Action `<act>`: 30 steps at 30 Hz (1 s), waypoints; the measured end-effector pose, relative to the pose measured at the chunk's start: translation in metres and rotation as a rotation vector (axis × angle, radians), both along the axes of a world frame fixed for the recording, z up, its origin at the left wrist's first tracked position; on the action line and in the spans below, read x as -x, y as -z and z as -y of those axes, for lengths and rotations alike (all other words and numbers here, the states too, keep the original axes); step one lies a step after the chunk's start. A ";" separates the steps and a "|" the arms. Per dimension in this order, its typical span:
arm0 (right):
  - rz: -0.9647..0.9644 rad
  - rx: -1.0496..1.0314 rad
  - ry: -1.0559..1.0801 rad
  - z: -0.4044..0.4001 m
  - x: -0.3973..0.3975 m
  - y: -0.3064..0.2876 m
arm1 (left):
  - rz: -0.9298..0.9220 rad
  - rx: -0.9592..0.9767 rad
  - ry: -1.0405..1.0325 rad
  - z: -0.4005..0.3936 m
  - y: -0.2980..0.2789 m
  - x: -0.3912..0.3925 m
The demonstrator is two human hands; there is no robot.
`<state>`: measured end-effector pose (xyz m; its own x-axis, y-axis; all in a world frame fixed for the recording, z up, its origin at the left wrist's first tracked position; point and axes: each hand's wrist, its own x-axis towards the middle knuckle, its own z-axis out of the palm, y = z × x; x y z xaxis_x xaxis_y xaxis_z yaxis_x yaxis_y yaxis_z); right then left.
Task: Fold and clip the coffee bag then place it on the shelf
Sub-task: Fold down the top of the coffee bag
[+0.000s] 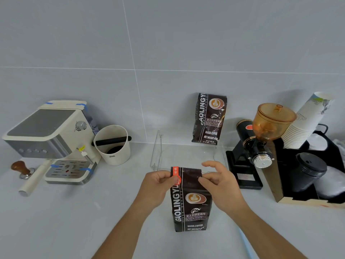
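My left hand [158,182] and right hand [217,179] pinched the coffee bag [190,200] top between them; creasing evenly probably mattered.

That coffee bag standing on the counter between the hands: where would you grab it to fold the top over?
Grip the flat crimped top strip of the coffee bag at its two corners, one from each side, as the left hand and right hand do now. The bag stands upright; its top is thin and bendable, while the body below looks full and bulky.
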<state>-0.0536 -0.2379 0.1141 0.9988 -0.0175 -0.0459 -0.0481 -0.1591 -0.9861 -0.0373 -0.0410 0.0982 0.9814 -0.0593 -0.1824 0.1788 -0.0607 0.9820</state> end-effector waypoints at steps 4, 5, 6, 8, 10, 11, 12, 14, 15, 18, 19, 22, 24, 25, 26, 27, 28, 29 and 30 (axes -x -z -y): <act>0.046 0.045 -0.034 0.008 -0.007 0.000 | 0.001 -0.081 0.080 -0.007 -0.001 -0.002; 0.055 0.056 -0.037 0.009 -0.008 0.001 | 0.003 -0.092 0.089 -0.007 -0.001 -0.001; 0.061 0.073 -0.040 0.010 -0.009 0.003 | 0.005 -0.092 0.089 -0.007 -0.001 0.000; 0.066 0.115 -0.047 0.011 -0.009 0.006 | 0.015 -0.058 0.062 -0.006 -0.002 0.002; 0.070 0.153 -0.053 0.011 -0.009 0.009 | 0.053 -0.050 0.020 -0.004 -0.005 0.003; 0.071 0.158 -0.054 0.010 -0.008 0.010 | 0.072 -0.089 0.008 -0.004 -0.007 0.003; 0.074 0.161 -0.055 0.009 -0.007 0.010 | 0.100 -0.147 0.009 -0.004 -0.008 0.004; 0.093 0.186 -0.060 0.006 -0.005 0.011 | 0.185 -0.292 0.033 -0.006 -0.008 0.005; 0.110 0.211 -0.063 0.005 -0.005 0.011 | 0.230 -0.360 0.049 -0.007 -0.008 0.006; 0.204 0.351 -0.051 0.003 -0.005 0.011 | 0.333 -0.488 0.087 -0.008 -0.008 0.006; 0.238 0.390 -0.049 0.003 -0.005 0.012 | 0.368 -0.516 0.101 -0.008 -0.009 0.005; 0.302 0.457 -0.064 0.004 -0.008 0.014 | 0.509 -0.630 0.157 -0.009 -0.010 0.002; 0.333 0.477 -0.089 0.006 -0.009 0.015 | 0.588 -0.743 0.162 -0.011 -0.010 0.000; 0.344 0.480 -0.103 0.008 -0.010 0.014 | 0.616 -0.787 0.162 -0.012 -0.009 -0.001; 0.350 0.484 -0.120 0.009 -0.011 0.013 | 0.631 -0.808 0.165 -0.013 -0.009 -0.001; 0.356 0.494 -0.143 0.011 -0.011 0.012 | 0.641 -0.818 0.175 -0.014 -0.009 -0.001; 0.365 0.516 -0.174 0.012 -0.012 0.010 | 0.652 -0.830 0.192 -0.015 -0.008 -0.002; 0.374 0.542 -0.210 0.014 -0.012 0.009 | 0.669 -0.843 0.210 -0.016 -0.008 -0.002; 0.385 0.562 -0.242 0.015 -0.013 0.006 | 0.678 -0.858 0.229 -0.017 -0.006 -0.003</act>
<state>-0.0409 -0.2527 0.1079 0.9212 0.2885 0.2609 0.3869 -0.6098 -0.6917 -0.0344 -0.0236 0.1047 0.8754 -0.3628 0.3196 -0.4803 -0.7283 0.4888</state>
